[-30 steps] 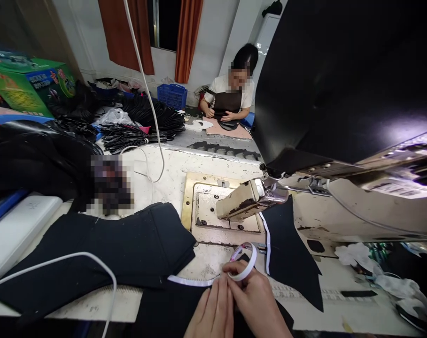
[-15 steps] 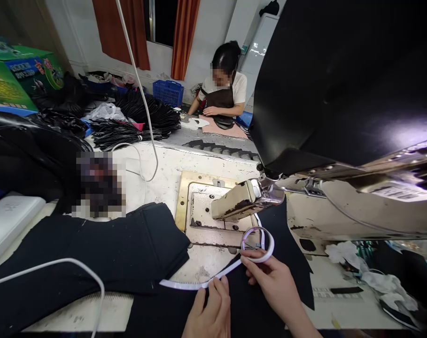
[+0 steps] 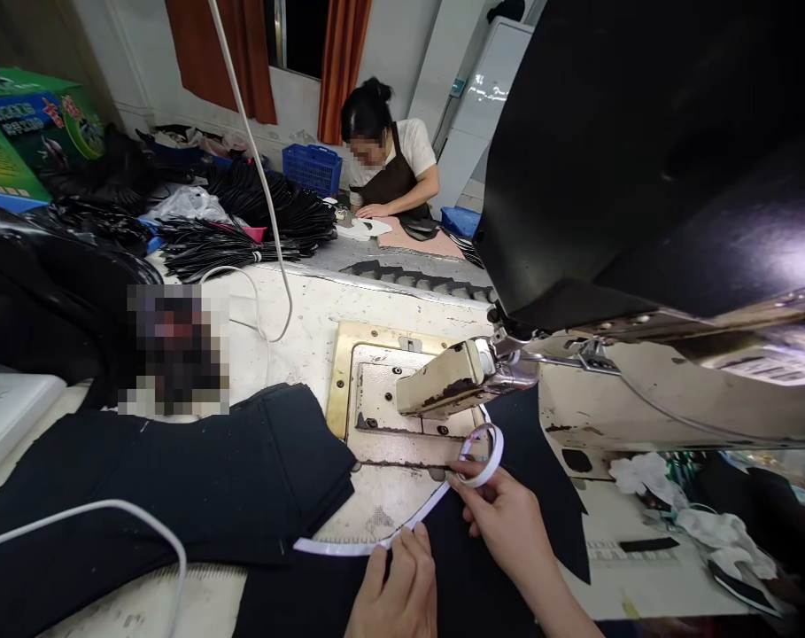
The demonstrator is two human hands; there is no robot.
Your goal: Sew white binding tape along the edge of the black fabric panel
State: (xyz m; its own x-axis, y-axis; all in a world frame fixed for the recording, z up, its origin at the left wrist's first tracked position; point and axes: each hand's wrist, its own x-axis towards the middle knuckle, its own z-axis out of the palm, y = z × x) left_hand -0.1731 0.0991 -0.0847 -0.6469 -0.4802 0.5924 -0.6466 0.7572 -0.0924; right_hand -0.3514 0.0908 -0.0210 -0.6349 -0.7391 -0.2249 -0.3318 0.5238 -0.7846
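Note:
My right hand [image 3: 505, 518] pinches a small roll of white tape [image 3: 483, 450] just in front of the sewing machine's cream arm [image 3: 452, 383]. A strip of the tape [image 3: 368, 542] runs from the roll leftward along the curved edge of a black fabric piece [image 3: 468, 567]. My left hand [image 3: 395, 592] lies at the bottom, fingertips pressed together on the strip against the fabric. A second black fabric piece [image 3: 176, 483] lies to the left on the table.
The black sewing machine head [image 3: 641, 159] fills the upper right. A white cable [image 3: 256, 204] hangs down at the left, another loops at the lower left. Bundles of black straps [image 3: 243, 230], a green box [image 3: 17, 133] and a blue basket [image 3: 315, 168] lie behind. A person [image 3: 389, 168] works at a far table.
My right hand has drawn the roll to the right and up, away from my left hand, pulling out a longer strip of tape. My left hand stays pressed on the strip.

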